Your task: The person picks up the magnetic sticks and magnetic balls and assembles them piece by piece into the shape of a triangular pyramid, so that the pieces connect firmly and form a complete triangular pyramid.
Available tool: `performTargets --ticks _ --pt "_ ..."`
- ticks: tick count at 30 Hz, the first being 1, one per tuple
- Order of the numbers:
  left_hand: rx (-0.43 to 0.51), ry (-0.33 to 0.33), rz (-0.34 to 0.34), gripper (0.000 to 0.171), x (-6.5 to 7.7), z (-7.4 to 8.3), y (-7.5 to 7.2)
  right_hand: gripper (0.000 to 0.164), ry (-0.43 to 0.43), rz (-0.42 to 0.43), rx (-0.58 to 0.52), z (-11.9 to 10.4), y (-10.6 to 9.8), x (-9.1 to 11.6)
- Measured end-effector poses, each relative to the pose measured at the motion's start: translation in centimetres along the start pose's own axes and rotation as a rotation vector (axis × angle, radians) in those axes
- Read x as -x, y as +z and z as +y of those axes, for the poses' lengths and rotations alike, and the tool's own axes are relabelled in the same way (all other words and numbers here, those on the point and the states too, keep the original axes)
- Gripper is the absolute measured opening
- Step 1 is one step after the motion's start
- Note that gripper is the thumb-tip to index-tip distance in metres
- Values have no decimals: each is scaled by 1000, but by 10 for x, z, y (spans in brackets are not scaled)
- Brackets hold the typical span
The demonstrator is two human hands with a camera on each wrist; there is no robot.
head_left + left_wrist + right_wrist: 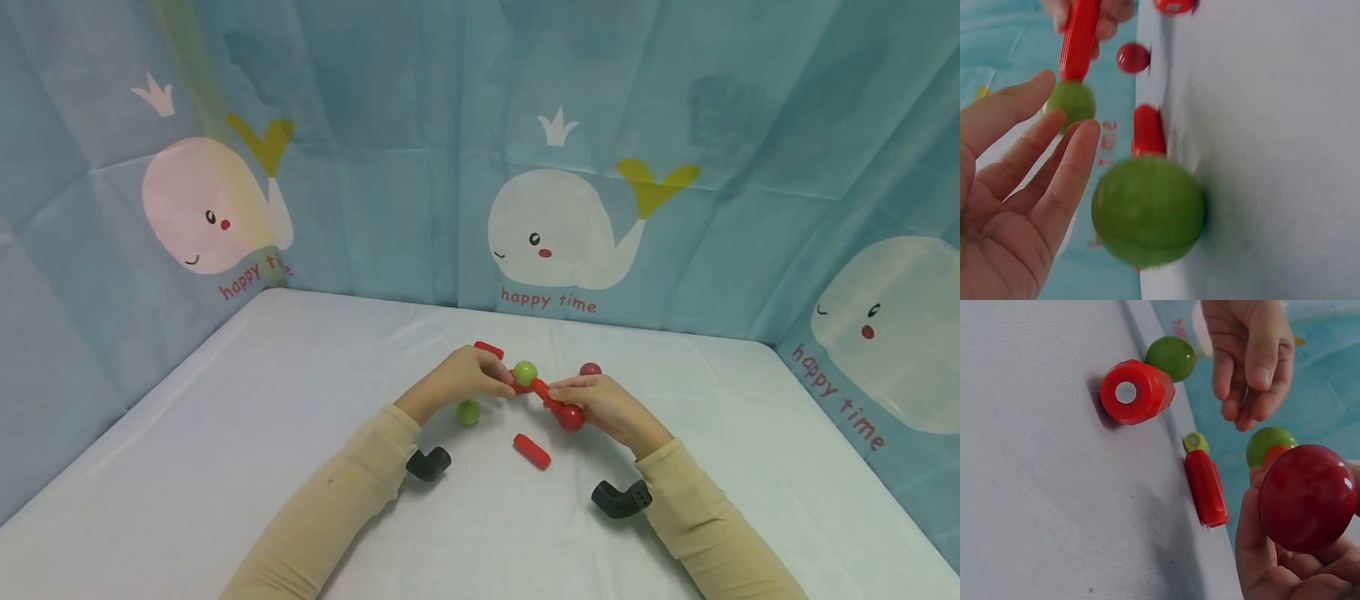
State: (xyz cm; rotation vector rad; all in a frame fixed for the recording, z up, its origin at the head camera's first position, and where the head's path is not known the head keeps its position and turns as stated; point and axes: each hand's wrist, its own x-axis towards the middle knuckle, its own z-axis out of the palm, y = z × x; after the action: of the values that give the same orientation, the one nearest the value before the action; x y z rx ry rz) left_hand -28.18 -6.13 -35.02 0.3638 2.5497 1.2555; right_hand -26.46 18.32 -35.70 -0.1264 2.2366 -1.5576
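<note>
My right hand (611, 407) grips a red magnetic rod (546, 394) with fingers and thumb. A shiny red ball (1307, 499) sits at its near end and a green ball (1072, 103) at its far end. My left hand (1019, 181) is beside that green ball, its fingers extended and holding nothing. Below the left hand, another green ball (468, 412) rests on the white table. Close by, a second red rod (1205, 487) lies with a smaller-looking light green piece (1195, 442) at its end.
One loose red rod (532, 451) lies in front of the hands, its end showing a grey disc in the right wrist view. Another red rod (488, 350) is behind the left hand. A dark red ball (590, 368) lies behind the right hand. A blue curtain (375, 225) borders the table.
</note>
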Motion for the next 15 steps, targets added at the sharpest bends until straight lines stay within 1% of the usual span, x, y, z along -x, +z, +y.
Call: performTargets --ticks 4,6,11,15 --pt "-77 47 -83 20 7 3 8 41 9 4 -8 1 0 0" --pt "-100 64 -118 22 11 5 12 41 9 4 -14 2 0 0" --pt "-57 100 -194 28 18 4 18 40 10 14 -8 0 0 -1" --pt "-56 129 -222 29 19 1 23 41 9 16 -10 1 0 -2"
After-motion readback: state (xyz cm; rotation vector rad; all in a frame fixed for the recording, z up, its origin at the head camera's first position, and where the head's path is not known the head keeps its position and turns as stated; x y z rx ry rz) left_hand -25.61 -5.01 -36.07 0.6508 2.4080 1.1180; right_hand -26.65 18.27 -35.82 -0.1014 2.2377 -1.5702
